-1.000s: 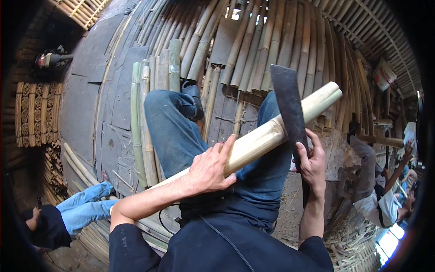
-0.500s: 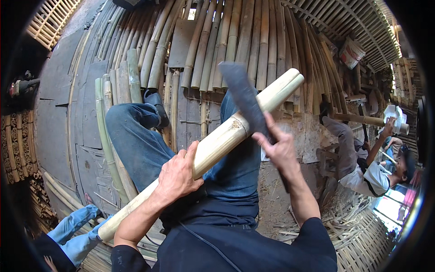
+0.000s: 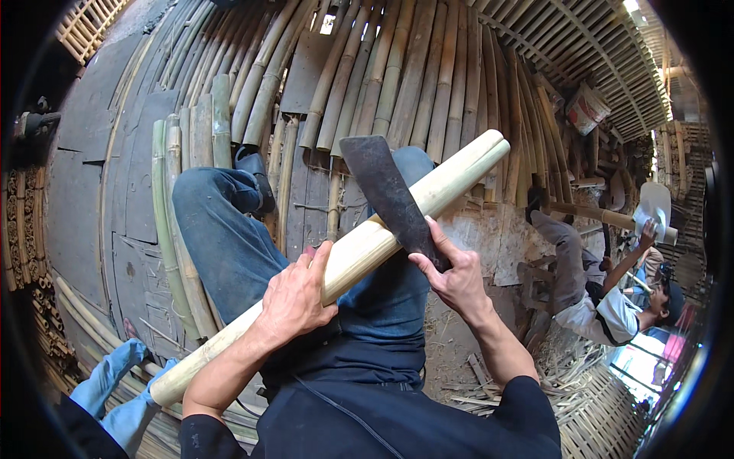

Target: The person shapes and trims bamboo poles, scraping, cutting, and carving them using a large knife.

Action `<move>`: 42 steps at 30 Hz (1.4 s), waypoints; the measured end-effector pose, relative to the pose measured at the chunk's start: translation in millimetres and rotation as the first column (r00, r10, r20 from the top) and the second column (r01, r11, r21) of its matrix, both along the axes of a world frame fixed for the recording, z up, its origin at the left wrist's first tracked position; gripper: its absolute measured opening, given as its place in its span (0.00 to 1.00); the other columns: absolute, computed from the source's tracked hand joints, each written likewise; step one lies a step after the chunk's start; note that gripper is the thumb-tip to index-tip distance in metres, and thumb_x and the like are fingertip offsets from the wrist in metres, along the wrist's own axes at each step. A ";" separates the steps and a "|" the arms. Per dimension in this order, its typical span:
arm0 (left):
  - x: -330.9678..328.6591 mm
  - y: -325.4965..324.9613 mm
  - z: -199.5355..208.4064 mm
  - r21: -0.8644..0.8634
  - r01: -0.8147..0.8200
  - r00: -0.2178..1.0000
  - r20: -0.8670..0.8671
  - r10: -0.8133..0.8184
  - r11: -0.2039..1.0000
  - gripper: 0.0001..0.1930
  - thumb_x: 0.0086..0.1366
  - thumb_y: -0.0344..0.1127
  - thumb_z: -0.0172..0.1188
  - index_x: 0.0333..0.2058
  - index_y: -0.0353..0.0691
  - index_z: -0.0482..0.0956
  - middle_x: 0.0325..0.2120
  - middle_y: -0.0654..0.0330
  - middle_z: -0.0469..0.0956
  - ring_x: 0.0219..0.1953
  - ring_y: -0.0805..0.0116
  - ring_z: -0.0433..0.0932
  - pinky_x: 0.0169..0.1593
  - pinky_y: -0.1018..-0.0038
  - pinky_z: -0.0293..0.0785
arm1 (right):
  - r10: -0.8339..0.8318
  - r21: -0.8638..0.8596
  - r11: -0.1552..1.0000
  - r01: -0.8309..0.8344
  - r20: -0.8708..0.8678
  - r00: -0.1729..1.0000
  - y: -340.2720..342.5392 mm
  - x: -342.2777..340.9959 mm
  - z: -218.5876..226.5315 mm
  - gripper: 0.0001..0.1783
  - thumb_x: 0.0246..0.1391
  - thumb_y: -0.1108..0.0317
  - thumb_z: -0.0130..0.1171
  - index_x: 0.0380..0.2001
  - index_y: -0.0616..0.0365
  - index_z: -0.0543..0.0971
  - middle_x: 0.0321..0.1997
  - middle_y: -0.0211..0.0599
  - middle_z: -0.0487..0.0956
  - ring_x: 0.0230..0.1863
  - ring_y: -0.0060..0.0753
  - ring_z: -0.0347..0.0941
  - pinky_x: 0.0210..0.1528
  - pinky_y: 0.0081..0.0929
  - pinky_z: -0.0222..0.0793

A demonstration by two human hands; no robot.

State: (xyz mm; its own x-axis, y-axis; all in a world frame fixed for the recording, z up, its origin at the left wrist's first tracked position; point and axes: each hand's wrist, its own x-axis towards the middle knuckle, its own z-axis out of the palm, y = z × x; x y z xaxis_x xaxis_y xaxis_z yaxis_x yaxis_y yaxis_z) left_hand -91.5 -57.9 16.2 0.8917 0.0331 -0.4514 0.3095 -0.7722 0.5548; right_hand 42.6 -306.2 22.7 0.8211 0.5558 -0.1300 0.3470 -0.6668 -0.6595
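A thick, pale, stripped bamboo pole (image 3: 359,258) lies slantwise over my lap, from lower left to upper right, its far end showing a groove. My left hand (image 3: 297,294) is wrapped over the top of the pole near its middle. In my right hand (image 3: 456,277) is a machete (image 3: 386,187) with a broad dark blade, gripped close to where blade meets handle. The blade lies across the pole's upper half, over the spot near the node, its tip pointing up and left. Most of the handle is hidden by my hand.
Rows of long bamboo poles (image 3: 428,69) lie beyond my knees. Shorter green-grey pieces (image 3: 163,206) lie left of my leg. Another person (image 3: 612,306) sits at the right with a bamboo pole. Someone's blue-clad legs (image 3: 122,398) are at lower left. Split strips (image 3: 573,390) are heaped lower right.
The machete blade has moved left and down along the pole toward my left hand, turning its broad face more into view. My left hand keeps its hold on the pole.
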 end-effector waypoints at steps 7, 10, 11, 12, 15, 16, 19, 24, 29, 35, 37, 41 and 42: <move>-53.4 0.3 1.7 -0.035 -0.048 0.671 0.739 0.059 0.998 0.36 0.40 0.32 0.76 0.52 0.34 0.74 0.38 0.48 0.77 0.37 0.53 0.79 0.40 0.62 0.78 | -0.239 0.089 0.968 0.235 0.027 0.971 -5.8 17.4 -5.7 0.26 0.54 0.60 0.70 0.52 0.63 0.77 0.25 0.44 0.83 0.25 0.27 0.81 0.28 0.30 0.75; -133.6 -27.6 4.4 -0.794 -0.457 0.840 -0.236 0.489 0.401 0.34 0.48 0.40 0.77 0.51 0.33 0.74 0.45 0.50 0.79 0.43 0.61 0.81 0.43 0.70 0.78 | -0.318 0.130 0.936 0.327 -0.085 0.944 -9.4 11.3 -13.2 0.20 0.56 0.61 0.68 0.45 0.63 0.78 0.17 0.32 0.77 0.18 0.17 0.73 0.21 0.24 0.71; -140.8 -32.1 -7.1 -0.847 -0.531 0.736 -0.446 0.510 0.025 0.39 0.50 0.46 0.76 0.56 0.34 0.70 0.52 0.50 0.74 0.51 0.60 0.76 0.51 0.68 0.74 | -0.365 0.120 0.911 0.395 -0.212 0.907 -6.1 8.0 -9.6 0.21 0.56 0.60 0.68 0.46 0.63 0.78 0.17 0.31 0.77 0.17 0.17 0.73 0.18 0.23 0.70; -138.8 -35.1 -20.8 -0.765 -0.537 0.629 -0.644 0.435 -0.355 0.44 0.51 0.53 0.74 0.61 0.34 0.67 0.59 0.50 0.69 0.60 0.60 0.71 0.58 0.65 0.70 | -0.408 0.098 0.881 0.462 -0.333 0.850 -5.4 5.9 -8.0 0.21 0.57 0.59 0.68 0.47 0.63 0.78 0.17 0.30 0.76 0.17 0.17 0.73 0.16 0.22 0.69; -118.0 -47.9 -28.8 -0.669 -0.449 0.600 -0.717 0.356 -0.592 0.55 0.49 0.66 0.71 0.67 0.38 0.59 0.67 0.56 0.58 0.71 0.59 0.52 0.72 0.55 0.48 | -0.409 0.138 0.871 0.471 -0.326 0.852 -0.1 2.3 -12.9 0.22 0.57 0.58 0.68 0.46 0.64 0.77 0.17 0.29 0.76 0.15 0.17 0.72 0.14 0.21 0.67; -111.2 -50.9 -28.7 -0.585 -0.444 0.528 -0.783 0.329 -0.678 0.55 0.47 0.67 0.71 0.67 0.41 0.59 0.66 0.58 0.59 0.71 0.59 0.52 0.72 0.55 0.48 | -0.416 0.145 0.867 0.476 -0.312 0.854 0.7 0.0 -12.4 0.22 0.57 0.58 0.68 0.46 0.65 0.77 0.17 0.29 0.76 0.14 0.18 0.71 0.14 0.21 0.67; -98.0 -58.9 -40.1 -0.626 -0.454 0.220 -0.769 0.600 -0.635 0.54 0.46 0.66 0.71 0.65 0.43 0.58 0.61 0.56 0.63 0.69 0.58 0.54 0.72 0.53 0.48 | -0.420 0.142 0.861 0.489 -0.344 0.840 -0.3 -2.6 -12.3 0.22 0.56 0.58 0.68 0.44 0.65 0.77 0.17 0.30 0.77 0.14 0.18 0.72 0.14 0.21 0.67; -79.7 -54.2 -37.3 -0.737 -0.402 0.110 -0.629 0.770 -0.544 0.43 0.51 0.62 0.66 0.61 0.47 0.64 0.58 0.59 0.67 0.62 0.61 0.66 0.66 0.57 0.63 | -0.423 0.164 0.854 0.495 -0.336 0.841 -5.8 -4.4 -10.5 0.22 0.55 0.60 0.69 0.43 0.66 0.77 0.18 0.32 0.78 0.14 0.19 0.73 0.15 0.21 0.67; -64.7 5.2 -18.0 -0.919 -0.382 0.082 -0.136 0.987 -0.095 0.43 0.57 0.69 0.57 0.61 0.42 0.64 0.56 0.55 0.70 0.58 0.58 0.71 0.57 0.58 0.71 | -0.291 0.328 0.826 0.458 -0.447 0.846 -0.5 -3.1 -6.3 0.22 0.52 0.67 0.69 0.46 0.67 0.75 0.23 0.31 0.79 0.18 0.19 0.74 0.18 0.20 0.70; -8.6 91.1 51.9 -0.918 -0.355 -0.018 0.198 0.980 0.178 0.37 0.62 0.61 0.55 0.59 0.37 0.66 0.54 0.49 0.72 0.55 0.56 0.74 0.51 0.57 0.76 | 0.347 0.707 0.505 0.496 -0.692 0.633 8.2 2.7 13.4 0.49 0.49 0.80 0.63 0.72 0.57 0.50 0.47 0.44 0.75 0.33 0.35 0.80 0.39 0.35 0.83; 2.5 103.2 58.1 -0.853 -0.441 -0.042 0.330 0.943 0.279 0.34 0.62 0.57 0.58 0.58 0.37 0.67 0.50 0.50 0.74 0.51 0.58 0.77 0.47 0.59 0.80 | 0.467 0.699 0.434 0.569 -0.714 0.521 28.3 -8.2 18.8 0.50 0.51 0.81 0.61 0.72 0.52 0.47 0.45 0.44 0.76 0.32 0.37 0.81 0.39 0.39 0.83; 39.1 100.6 33.1 -0.830 -0.470 -0.105 0.391 0.915 0.301 0.28 0.58 0.41 0.69 0.53 0.35 0.72 0.46 0.52 0.77 0.45 0.64 0.80 0.44 0.64 0.82 | 0.331 0.560 0.599 0.572 -0.824 0.460 48.4 -14.9 2.1 0.50 0.53 0.83 0.52 0.73 0.42 0.44 0.38 0.44 0.77 0.21 0.33 0.77 0.25 0.30 0.79; 44.0 100.2 25.1 -0.813 -0.502 -0.090 0.389 0.917 0.296 0.26 0.55 0.37 0.72 0.50 0.33 0.75 0.45 0.53 0.78 0.44 0.65 0.80 0.45 0.66 0.81 | 0.263 0.518 0.665 0.538 -0.837 0.481 51.2 -13.5 -6.4 0.49 0.52 0.84 0.50 0.73 0.43 0.45 0.38 0.44 0.77 0.20 0.30 0.75 0.20 0.26 0.77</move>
